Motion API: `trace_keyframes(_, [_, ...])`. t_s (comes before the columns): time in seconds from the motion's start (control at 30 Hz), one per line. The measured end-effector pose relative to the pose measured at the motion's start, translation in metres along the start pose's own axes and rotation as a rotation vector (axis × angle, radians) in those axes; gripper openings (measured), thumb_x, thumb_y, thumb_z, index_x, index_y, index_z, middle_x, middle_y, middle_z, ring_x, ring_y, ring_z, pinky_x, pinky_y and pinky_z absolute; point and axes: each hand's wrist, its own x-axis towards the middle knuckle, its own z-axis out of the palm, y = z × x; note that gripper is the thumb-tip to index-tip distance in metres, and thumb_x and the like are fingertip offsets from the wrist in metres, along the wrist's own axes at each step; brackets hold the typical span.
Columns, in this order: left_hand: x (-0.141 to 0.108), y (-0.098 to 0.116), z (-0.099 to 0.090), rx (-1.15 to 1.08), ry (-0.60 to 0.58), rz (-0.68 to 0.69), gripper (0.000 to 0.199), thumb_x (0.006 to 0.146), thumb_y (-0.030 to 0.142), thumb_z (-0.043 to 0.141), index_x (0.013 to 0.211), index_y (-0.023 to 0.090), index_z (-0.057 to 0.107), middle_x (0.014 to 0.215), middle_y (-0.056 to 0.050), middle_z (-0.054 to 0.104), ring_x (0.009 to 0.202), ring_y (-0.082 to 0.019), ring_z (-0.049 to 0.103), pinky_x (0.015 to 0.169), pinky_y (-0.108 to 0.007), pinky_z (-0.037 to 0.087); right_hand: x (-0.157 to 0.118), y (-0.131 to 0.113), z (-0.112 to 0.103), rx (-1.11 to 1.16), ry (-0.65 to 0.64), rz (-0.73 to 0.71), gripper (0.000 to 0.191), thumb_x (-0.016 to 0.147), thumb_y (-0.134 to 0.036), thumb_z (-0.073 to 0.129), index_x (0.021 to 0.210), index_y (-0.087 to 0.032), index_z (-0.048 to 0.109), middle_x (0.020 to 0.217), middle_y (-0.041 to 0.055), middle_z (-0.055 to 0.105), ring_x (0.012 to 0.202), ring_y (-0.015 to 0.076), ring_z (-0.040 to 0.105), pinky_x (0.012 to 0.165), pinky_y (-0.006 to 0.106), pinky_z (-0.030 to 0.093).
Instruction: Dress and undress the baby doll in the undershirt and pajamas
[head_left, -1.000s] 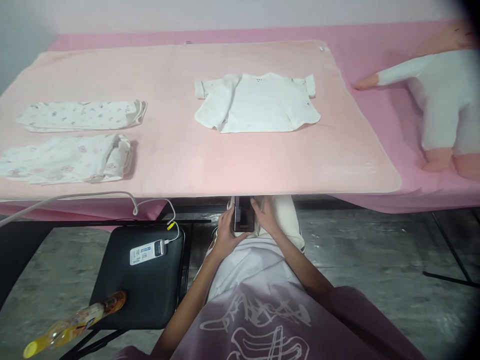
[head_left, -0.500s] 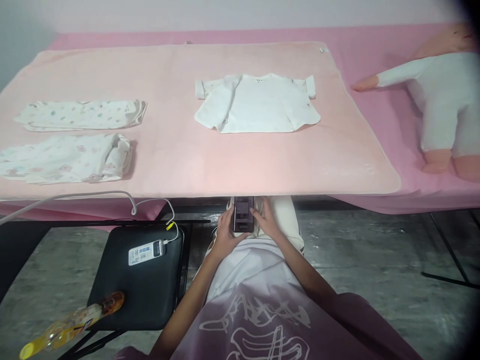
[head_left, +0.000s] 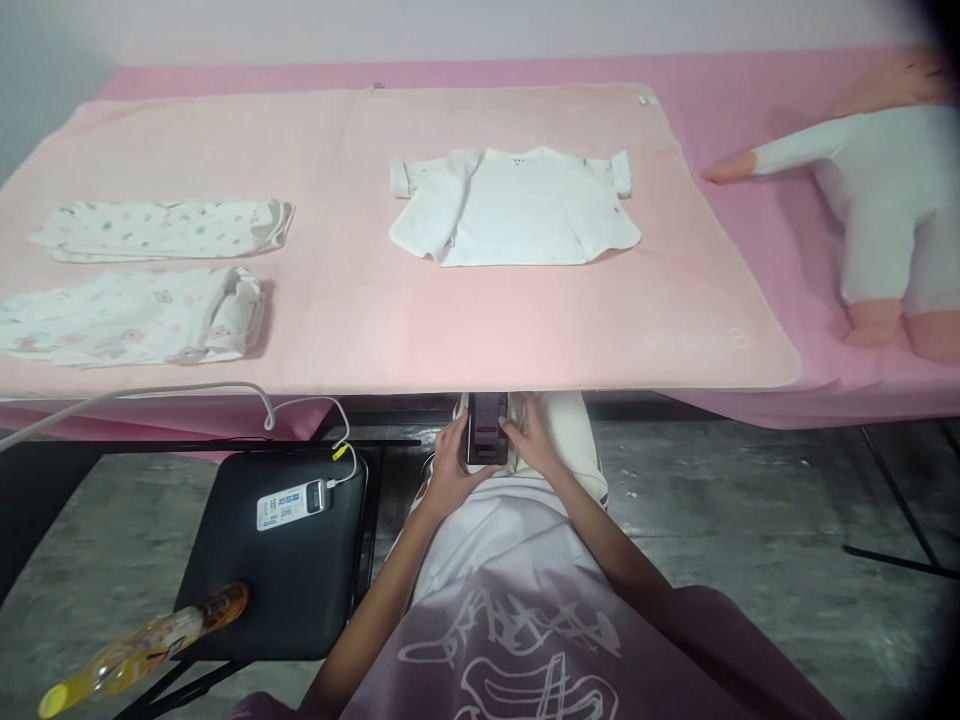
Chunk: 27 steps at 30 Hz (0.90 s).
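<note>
A dark smartphone (head_left: 487, 430) with its screen lit lies low over my lap, just under the table's front edge, which seems to cover its top. My left hand (head_left: 454, 465) grips it from the left side, thumb along the bottom. From the right, my right hand (head_left: 534, 440) touches the screen's edge with its thumb, while its index finger stretches forward, apart from the thumb. Ahead on the table, a small white baby shirt (head_left: 521, 210) is spread flat, sleeves out. To its left lie two folded, patterned baby garments, one behind (head_left: 165, 230) and one in front (head_left: 135, 315).
A light pink mat (head_left: 337, 330) covers much of the pink table. At the right lies a doll in white clothing (head_left: 885, 190). Beside me, a black stool (head_left: 285, 580) holds a power bank (head_left: 292, 505) with a white cable (head_left: 187, 386) and a yellow-capped bottle (head_left: 150, 645).
The picture on the phone's screen has changed. My hands and the garments stay where they were.
</note>
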Motion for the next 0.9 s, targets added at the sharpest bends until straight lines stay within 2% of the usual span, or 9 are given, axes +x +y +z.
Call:
trace_keyframes(0.1, [-0.001,-0.001,0.001,-0.002,0.009,0.005,0.117,0.095,0.066,0.086,0.184,0.037,0.016,0.177,-0.018,0.045,0.159,-0.041,0.046,0.131,-0.062,0.038,-0.002,0.003,-0.001,0.006,-0.001,0.012,0.070,0.107,-0.050,0.064,0.170,-0.026,0.045,0.168,0.0156,0.051,0.163,0.0329,0.045,0.140,0.056,0.033])
trace_keyframes(0.27, [-0.002,-0.002,0.001,0.008,0.001,-0.007,0.115,0.096,0.067,0.084,0.184,0.036,0.017,0.181,-0.019,0.040,0.161,-0.042,0.044,0.132,-0.065,0.036,-0.012,0.007,-0.007,0.032,-0.053,0.029,0.074,0.109,-0.056,0.062,0.173,-0.026,0.039,0.178,0.0151,0.042,0.171,0.0316,0.035,0.144,0.055,0.027])
trace_keyframes(0.57, [0.000,0.001,-0.001,0.004,-0.005,-0.012,0.116,0.095,0.067,0.085,0.184,0.033,0.019,0.178,-0.019,0.044,0.160,-0.041,0.045,0.131,-0.062,0.038,-0.020,-0.012,-0.016,-0.014,-0.211,-0.078,0.093,0.108,-0.065,0.066,0.182,-0.027,0.025,0.187,0.0152,0.028,0.177,0.0323,0.023,0.146,0.057,0.019])
trace_keyframes(0.77, [0.001,0.003,-0.002,-0.002,0.003,-0.001,0.114,0.096,0.067,0.084,0.184,0.034,0.018,0.176,-0.020,0.047,0.159,-0.040,0.047,0.131,-0.060,0.038,-0.020,-0.020,-0.019,-0.020,-0.292,-0.122,0.106,0.104,-0.062,0.073,0.185,-0.029,0.013,0.190,0.0150,0.017,0.179,0.0330,0.016,0.147,0.058,0.016])
trace_keyframes(0.9, [0.001,0.002,0.000,0.009,-0.001,-0.016,0.115,0.095,0.070,0.083,0.184,0.033,0.019,0.174,-0.021,0.048,0.158,-0.041,0.047,0.130,-0.061,0.037,-0.020,-0.021,-0.022,-0.043,-0.299,-0.123,0.104,0.105,-0.063,0.070,0.185,-0.026,0.015,0.190,0.0147,0.017,0.180,0.0321,0.014,0.147,0.058,0.014])
